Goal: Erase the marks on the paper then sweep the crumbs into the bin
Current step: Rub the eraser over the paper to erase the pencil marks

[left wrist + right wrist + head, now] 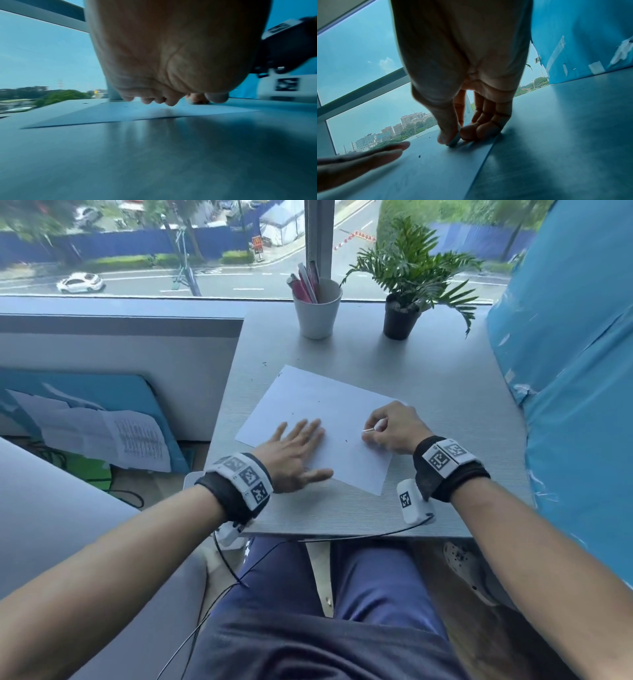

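A white sheet of paper (318,409) lies tilted on the grey table (445,392). My left hand (298,450) lies flat on the sheet's near-left part, fingers straight and spread. My right hand (387,429) pinches a small white eraser (375,428) at the sheet's right edge, its tip down on the paper. In the right wrist view the eraser (454,139) sits between thumb and fingers against the paper (423,169). A few dark crumbs (346,441) dot the sheet, one crumb (419,156) near my left fingers. No bin shows.
A white cup of pens (317,309) and a potted plant (400,316) stand at the table's far edge by the window. A blue covered panel (565,371) borders the right side. Papers and a blue board (102,433) lean on the floor at left.
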`<move>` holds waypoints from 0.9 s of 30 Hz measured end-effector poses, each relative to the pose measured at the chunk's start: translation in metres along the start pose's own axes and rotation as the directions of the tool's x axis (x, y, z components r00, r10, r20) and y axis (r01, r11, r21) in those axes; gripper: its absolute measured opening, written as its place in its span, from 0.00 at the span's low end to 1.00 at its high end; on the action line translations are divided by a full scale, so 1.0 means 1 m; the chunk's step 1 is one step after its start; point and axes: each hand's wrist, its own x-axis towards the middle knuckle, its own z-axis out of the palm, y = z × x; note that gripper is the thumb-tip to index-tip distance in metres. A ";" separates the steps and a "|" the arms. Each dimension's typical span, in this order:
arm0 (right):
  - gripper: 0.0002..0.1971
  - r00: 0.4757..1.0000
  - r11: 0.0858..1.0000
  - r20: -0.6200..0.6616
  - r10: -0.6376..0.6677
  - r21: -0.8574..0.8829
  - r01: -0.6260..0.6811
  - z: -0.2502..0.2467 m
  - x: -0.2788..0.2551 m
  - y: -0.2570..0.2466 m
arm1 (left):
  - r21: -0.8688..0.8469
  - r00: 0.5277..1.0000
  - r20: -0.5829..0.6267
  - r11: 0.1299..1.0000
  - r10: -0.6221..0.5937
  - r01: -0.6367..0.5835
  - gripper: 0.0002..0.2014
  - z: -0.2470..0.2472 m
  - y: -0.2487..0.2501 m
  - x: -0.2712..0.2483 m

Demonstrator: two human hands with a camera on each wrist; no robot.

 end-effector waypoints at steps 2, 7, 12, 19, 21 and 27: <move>0.05 1.000 1.000 -0.004 -0.001 -0.007 0.001 -0.001 -0.002 0.001 | 0.005 0.973 0.043 0.974 0.226 -0.227 0.44 0.006 0.026 -0.005; 0.06 1.000 1.000 0.003 0.009 0.000 -0.009 -0.002 -0.007 0.007 | -0.007 0.945 0.075 0.948 0.318 -0.318 0.38 0.011 0.031 0.008; 0.05 0.999 0.998 -0.005 0.040 0.046 -0.040 0.001 -0.006 0.006 | -0.064 1.000 0.012 0.998 0.001 0.000 0.41 -0.010 -0.017 0.032; 0.06 0.998 0.999 -0.035 0.042 0.006 -0.042 0.006 0.000 0.000 | -0.191 0.999 0.008 0.980 0.051 -0.048 0.57 -0.008 0.002 0.043; 0.06 1.000 1.000 -0.014 0.006 -0.016 -0.006 0.005 0.000 -0.004 | -0.217 0.999 0.021 0.976 0.028 -0.023 0.60 -0.012 -0.001 0.047; 0.04 0.996 0.998 -0.075 -0.048 -0.034 0.045 0.006 0.004 -0.014 | -0.225 0.995 0.096 0.974 0.027 -0.004 0.65 -0.019 -0.008 0.060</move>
